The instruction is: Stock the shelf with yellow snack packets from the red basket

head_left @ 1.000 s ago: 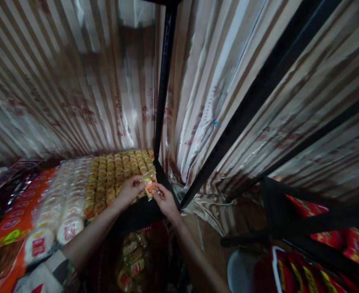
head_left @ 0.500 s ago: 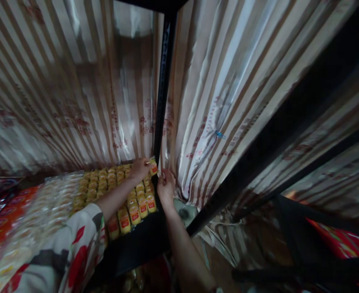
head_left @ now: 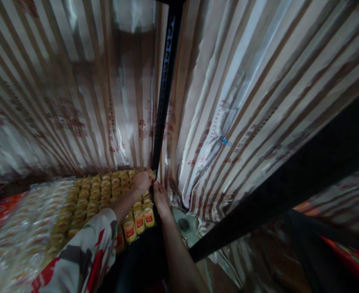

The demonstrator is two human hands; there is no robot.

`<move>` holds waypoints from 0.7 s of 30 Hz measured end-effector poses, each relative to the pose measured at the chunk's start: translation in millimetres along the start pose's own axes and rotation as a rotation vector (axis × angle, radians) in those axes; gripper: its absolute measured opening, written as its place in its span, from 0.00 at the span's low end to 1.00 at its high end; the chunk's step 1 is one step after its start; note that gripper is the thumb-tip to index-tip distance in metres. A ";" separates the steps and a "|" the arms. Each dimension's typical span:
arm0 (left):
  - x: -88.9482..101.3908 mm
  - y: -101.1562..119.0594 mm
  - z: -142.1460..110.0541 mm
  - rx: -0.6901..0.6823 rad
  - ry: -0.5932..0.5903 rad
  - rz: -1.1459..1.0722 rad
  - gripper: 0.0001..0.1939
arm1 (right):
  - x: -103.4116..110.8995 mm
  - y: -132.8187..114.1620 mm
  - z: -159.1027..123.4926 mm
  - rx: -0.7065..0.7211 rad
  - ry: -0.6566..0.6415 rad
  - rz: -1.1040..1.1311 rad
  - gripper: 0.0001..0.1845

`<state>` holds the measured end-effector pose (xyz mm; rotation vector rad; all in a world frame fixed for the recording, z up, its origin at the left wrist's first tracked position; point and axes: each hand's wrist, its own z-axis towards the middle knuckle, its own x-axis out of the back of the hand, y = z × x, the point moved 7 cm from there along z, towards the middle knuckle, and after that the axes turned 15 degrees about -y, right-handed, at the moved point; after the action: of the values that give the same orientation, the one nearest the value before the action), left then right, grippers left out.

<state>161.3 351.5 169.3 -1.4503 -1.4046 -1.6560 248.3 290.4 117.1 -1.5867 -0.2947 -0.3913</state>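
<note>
a small yellow pack (head_left: 152, 175) in thin, shiny wrap is pinched by the fingers of the left hand (head_left: 143, 180). most of it is hidden by the hand, so its print can't be read. it is at the back right corner of the shelf (head_left: 141, 254), just beside the black post (head_left: 165, 89). the left arm is stretched up and to the right over the rows, with the back of the hand turned up and the fingers bent. a white, red and grey sleeve (head_left: 86, 244) is worn on it. the right arm is bare and is held almost straight up, with the right hand (head_left: 160, 198) close to the left one. its fingers are pointed at the pack, but whether anything is pinched by them can't be told. yellow packs (head_left: 130, 228) with red labels are lined up in close rows under the left arm. clear packs (head_left: 42, 219) are laid to their left, then something orange (head_left: 1, 213). a striped sheet (head_left: 130, 93) is hung behind, with a blue tie (head_left: 225, 141) on it.
</note>
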 end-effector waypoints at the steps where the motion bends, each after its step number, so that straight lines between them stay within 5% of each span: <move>1: -0.3 -0.1 0.7 0.016 0.002 0.025 0.15 | -1.2 2.8 1.9 -0.010 -0.008 -0.004 0.26; 21: 6.0 -0.9 5.4 0.037 -0.016 0.053 0.17 | -10.1 17.4 17.5 -0.109 -0.096 -0.085 0.34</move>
<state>160.9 358.1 174.0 -1.4700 -1.3862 -1.5820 247.7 307.4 96.5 -1.7069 -0.4218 -0.4031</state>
